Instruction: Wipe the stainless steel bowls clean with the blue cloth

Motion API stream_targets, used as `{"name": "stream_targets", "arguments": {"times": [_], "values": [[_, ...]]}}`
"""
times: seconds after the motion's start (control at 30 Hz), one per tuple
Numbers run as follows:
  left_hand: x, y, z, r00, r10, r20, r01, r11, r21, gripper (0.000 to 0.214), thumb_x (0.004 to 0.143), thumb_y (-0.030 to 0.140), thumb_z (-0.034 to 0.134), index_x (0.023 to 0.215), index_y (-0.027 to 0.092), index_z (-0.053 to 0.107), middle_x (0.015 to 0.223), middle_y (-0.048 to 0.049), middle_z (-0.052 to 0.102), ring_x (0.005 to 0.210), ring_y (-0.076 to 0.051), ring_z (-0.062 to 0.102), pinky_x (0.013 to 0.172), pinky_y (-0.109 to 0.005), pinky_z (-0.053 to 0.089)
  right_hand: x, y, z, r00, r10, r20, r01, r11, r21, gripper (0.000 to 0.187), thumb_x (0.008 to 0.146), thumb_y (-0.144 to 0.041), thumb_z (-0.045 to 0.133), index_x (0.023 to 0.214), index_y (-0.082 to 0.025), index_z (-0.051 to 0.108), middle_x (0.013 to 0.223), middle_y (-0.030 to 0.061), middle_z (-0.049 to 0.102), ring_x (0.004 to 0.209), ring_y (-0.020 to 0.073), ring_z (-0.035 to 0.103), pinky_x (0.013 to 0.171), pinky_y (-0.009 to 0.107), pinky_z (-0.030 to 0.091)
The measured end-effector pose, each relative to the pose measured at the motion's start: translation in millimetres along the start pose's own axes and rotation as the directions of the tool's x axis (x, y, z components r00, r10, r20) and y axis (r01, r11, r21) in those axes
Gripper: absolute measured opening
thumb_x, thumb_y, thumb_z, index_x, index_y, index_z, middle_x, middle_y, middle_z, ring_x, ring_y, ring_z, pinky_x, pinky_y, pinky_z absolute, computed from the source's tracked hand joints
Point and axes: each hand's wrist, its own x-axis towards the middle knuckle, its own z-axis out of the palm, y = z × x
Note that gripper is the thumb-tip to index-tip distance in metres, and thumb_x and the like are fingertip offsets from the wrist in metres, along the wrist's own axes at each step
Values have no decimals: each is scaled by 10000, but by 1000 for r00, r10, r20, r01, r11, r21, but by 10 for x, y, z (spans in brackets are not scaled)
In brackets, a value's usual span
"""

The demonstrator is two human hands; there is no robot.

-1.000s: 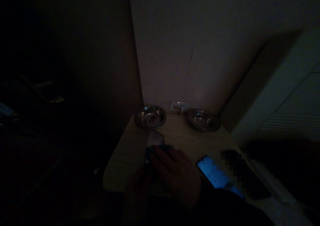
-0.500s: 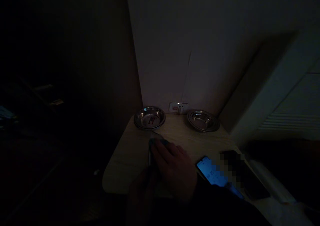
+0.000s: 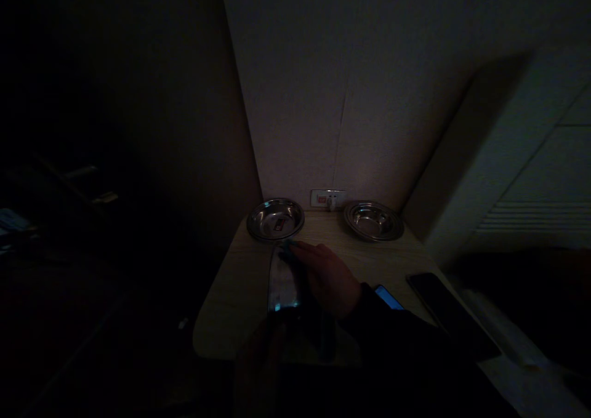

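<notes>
Because the room is very dark, the left half of the frame shows almost nothing, while a pale wall (image 3: pixel 300 98) fills the upper centre and a white cabinet (image 3: pixel 508 178) fills the right. A light wooden table (image 3: pixel 235 289) stands against the wall in the lower centre. On it the right hand (image 3: pixel 329 277) lies with its fingers stretched flat, pressing a bluish cloth (image 3: pixel 289 246) on a shiny metal blade (image 3: pixel 282 282). The left hand (image 3: pixel 261 356) is only a dim shape at the bottom, and I cannot tell its grip. Higher in the frame stand the left steel bowl (image 3: pixel 275 219) and the right steel bowl (image 3: pixel 373 220). At lower right lie a dark phone (image 3: pixel 443 307) and a lit phone (image 3: pixel 388 297), and a small socket (image 3: pixel 327 197) sits on the wall
</notes>
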Motion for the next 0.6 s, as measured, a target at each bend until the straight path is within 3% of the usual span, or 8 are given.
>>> {"name": "stream_targets", "arguments": {"times": [0.1,0.2,0.27,0.37,0.47,0.6], "values": [[-15,-53,7,997,-5,-75,2,1000,-30,505,619,582,643,872,150,714,926,-112,732,922,-298,662,843,-379,513,-225,66,107,985,81,-152,-43,970,241,495,817,-39,371,1249,-190,558,1246,74,609,1113,185,572,940,376,476],[-18,-146,12,986,-22,-166,12,998,-65,427,666,500,645,921,161,696,981,-106,717,967,-297,648,834,-390,522,-440,-32,194,962,132,-238,-57,953,298,444,871,-105,408,1283,-223,524,1251,69,604,1128,181,566,935,373,487],[-10,-219,0,980,-21,-200,6,997,-76,339,689,437,643,910,186,694,981,-91,715,956,-290,653,784,-381,545,-536,-149,224,960,107,-258,-46,972,232,429,893,-132,421,1305,-221,502,1274,69,586,1141,188,547,925,370,492],[-3,-298,-46,983,64,-171,-77,995,-68,243,700,380,653,874,215,696,932,-61,723,881,-267,673,716,-354,560,-624,-322,247,957,-19,-289,18,1000,-6,370,929,-180,400,1271,-182,539,1293,74,575,1099,219,542,859,368,513],[-31,-317,-101,970,196,-142,-205,977,-55,213,719,394,663,860,237,693,953,-52,714,950,-265,647,770,-344,541,-682,-441,259,932,-175,-316,99,965,-243,344,966,-229,346,1172,-170,615,1251,54,612,979,226,572,763,355,510],[-87,-284,-135,961,249,-116,-256,966,-45,261,810,392,602,982,202,647,1113,-76,640,1029,-220,593,865,-389,493,-736,-513,258,907,-261,-330,139,926,-350,348,980,-207,332,1065,-216,669,1177,-13,661,920,186,585,749,319,458]]}}
